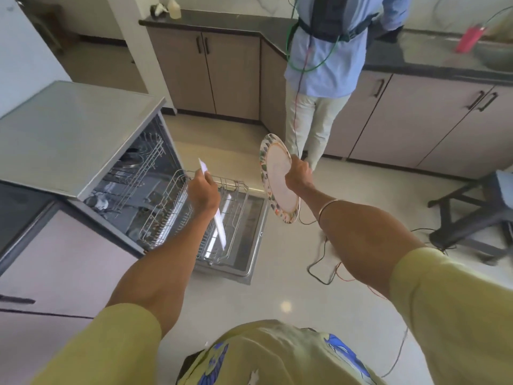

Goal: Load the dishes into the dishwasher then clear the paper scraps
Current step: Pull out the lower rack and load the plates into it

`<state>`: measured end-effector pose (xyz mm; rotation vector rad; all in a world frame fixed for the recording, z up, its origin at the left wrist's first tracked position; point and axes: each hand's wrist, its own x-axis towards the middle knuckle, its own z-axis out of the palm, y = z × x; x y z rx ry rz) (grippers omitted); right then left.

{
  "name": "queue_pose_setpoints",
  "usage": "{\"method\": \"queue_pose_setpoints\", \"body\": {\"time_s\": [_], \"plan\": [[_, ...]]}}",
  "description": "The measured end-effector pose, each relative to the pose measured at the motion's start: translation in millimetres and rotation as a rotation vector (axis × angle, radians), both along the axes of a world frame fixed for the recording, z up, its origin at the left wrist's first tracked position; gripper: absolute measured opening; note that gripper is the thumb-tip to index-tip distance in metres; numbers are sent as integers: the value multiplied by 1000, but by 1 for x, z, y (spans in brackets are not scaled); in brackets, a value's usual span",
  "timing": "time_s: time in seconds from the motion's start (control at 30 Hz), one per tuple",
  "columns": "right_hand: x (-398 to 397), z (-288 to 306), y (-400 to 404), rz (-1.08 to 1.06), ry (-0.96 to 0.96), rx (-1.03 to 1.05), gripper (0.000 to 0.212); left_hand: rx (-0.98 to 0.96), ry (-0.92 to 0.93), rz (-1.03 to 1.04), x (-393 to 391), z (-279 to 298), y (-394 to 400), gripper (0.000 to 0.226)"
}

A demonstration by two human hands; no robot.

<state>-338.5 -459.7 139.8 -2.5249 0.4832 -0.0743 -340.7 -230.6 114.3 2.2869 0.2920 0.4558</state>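
A floral-rimmed plate [280,179] is held on edge beside the open dishwasher [155,151]; a white plate [219,218], edge-on, hangs over its pulled-out wire rack [236,195].

No readable text, label, brand or number is showing anywhere; no surface is carrying legible writing

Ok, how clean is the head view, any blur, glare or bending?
Head view: wide-angle bending curves the cabinets and counters; the white plate in the left hand is edge-on and streaked; a glare spot sits on the floor; the patterned plate in the right hand reads sharply.
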Motion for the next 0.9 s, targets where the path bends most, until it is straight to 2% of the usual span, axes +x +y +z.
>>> {"method": "queue_pose_setpoints", "body": {"time_s": [0.17, 0.37, 0.63, 0.9], "plan": [[27, -13, -23, 55, 22, -46, 43, -31, 30, 11, 23, -11, -28, 30], [71, -38, -34, 85, 97, -25, 50, -31, 77, 22, 63, -36, -48, 28], [160, -68, -33, 169, 152, -33, 45, -58, 141, 87, 144, -73, -55, 27], [249, -80, -16, 264, 225, -48, 46, -130, 232, 123, 217, -83, -47, 24]]}}
